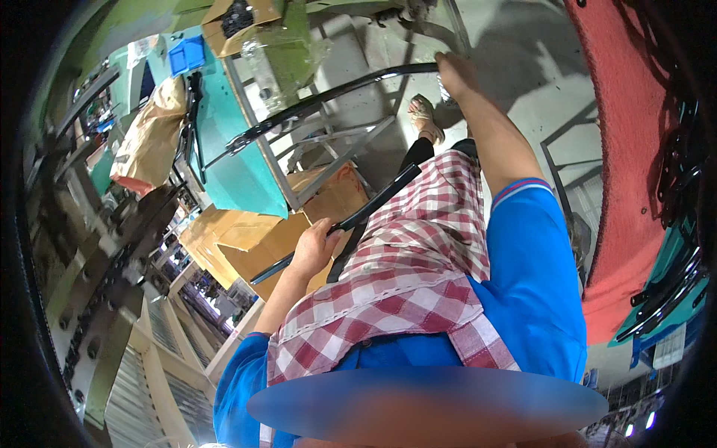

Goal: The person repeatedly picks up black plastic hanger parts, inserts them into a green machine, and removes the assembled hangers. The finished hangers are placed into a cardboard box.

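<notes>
My left hand (314,245), in front of my checked apron (418,216), is closed round a short, glossy black bar (385,196). The bar slants up to the right, and its other end shows beyond my wrist. Farther off, with the arm stretched forward, my right hand (455,75) is closed on the near-right end of a long, curved black bar (336,91). That bar bows leftward to a metal-looking tip over a teal-topped table (231,175). My right fingers are partly hidden from view.
Open cardboard boxes (254,243) stand below the table's corner, beside a grey metal frame (347,157). On the table lie several black parts (193,123), a brown paper-wrapped bundle (153,131) and a blue tray (186,55). A red-covered surface (624,224) borders the right side.
</notes>
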Demonstrator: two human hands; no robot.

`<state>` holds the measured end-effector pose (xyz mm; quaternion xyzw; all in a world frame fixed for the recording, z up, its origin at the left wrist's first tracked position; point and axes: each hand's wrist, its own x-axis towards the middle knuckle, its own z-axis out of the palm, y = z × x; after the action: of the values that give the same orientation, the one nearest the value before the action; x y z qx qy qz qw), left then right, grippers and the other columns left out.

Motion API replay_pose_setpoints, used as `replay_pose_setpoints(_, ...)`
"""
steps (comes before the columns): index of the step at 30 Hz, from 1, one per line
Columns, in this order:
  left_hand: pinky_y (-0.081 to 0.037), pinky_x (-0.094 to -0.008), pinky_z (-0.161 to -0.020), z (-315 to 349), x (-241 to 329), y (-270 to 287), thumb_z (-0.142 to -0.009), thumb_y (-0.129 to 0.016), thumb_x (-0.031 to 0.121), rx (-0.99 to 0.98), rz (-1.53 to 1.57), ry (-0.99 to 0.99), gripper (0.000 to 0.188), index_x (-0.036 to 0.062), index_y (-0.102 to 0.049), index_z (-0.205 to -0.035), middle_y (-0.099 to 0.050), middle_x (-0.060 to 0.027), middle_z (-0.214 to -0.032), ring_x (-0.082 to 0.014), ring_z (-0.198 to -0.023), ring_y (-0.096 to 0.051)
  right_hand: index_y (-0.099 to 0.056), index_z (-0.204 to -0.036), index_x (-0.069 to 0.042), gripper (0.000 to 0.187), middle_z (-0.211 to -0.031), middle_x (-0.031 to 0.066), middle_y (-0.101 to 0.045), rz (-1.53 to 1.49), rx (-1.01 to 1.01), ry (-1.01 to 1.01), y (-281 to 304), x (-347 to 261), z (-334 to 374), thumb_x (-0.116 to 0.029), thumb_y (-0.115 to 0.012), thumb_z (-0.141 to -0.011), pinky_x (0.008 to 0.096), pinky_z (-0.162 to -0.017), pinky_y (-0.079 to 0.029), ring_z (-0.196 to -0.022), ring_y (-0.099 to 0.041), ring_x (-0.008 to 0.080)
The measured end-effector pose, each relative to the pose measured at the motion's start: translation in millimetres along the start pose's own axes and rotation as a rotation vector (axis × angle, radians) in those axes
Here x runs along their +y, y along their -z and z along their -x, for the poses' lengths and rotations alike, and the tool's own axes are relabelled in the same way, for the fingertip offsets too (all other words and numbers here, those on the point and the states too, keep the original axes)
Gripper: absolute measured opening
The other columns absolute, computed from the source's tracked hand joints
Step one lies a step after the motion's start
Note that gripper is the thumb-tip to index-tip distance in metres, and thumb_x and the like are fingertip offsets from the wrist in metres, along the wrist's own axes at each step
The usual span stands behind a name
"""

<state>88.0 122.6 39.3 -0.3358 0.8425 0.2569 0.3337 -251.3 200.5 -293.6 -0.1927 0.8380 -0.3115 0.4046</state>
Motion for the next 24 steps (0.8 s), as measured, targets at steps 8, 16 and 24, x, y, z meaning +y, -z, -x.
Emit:
replay_pose_setpoints(8, -0.049, -0.0386, -0.066, -1.0, 17.1, 20.2, -0.093, -0.056, 0.018, -0.081, 0.18, 0.116, 0.023, -0.0041, -0.058, -0.098, -0.061, -0.021, -0.089, -0.0301, -0.072, -0.063, -0.057, -0.12, -0.009, 0.039, -0.124, 0.0156, -0.054, 0.297, 0.208, 0.338, 49.3, -19.7, 100.0, -0.009, -0.059, -0.081, 0.0455, -0.094, -0.043, -0.116, -0.05, 0.0366)
replay_pose_setpoints(16, -0.042, -0.0225, -0.053, -59.0, 34.9, 56.0, -0.102, -0.044, 0.025, -0.222, 0.458, -0.011, 0.028, 0.0009, -0.06, -0.104, -0.051, 0.0014, -0.065, -0.0062, -0.056, -0.048, -0.056, -0.119, -0.013, 0.051, -0.123, 0.0103, -0.052, 0.126, 0.289, 1.022, 109.0, -98.2, 221.9, -0.006, -0.066, -0.069, 0.0473, -0.104, -0.036, -0.119, -0.048, 0.0295)
replay_pose_setpoints(24, -0.05, -0.0385, -0.071, -71.2, 60.8, 99.3, -0.087, -0.066, 0.021, 0.147, 0.109, -0.451, 0.03, 0.0034, -0.061, -0.111, -0.068, -0.0144, -0.091, -0.0263, -0.079, -0.066, -0.061, -0.102, -0.01, 0.034, -0.09, 0.0068, -0.059, 0.141, 0.178, 0.754, 153.6, -109.5, 232.9, -0.021, -0.076, -0.074, 0.0404, -0.071, -0.049, -0.083, -0.063, 0.0291)
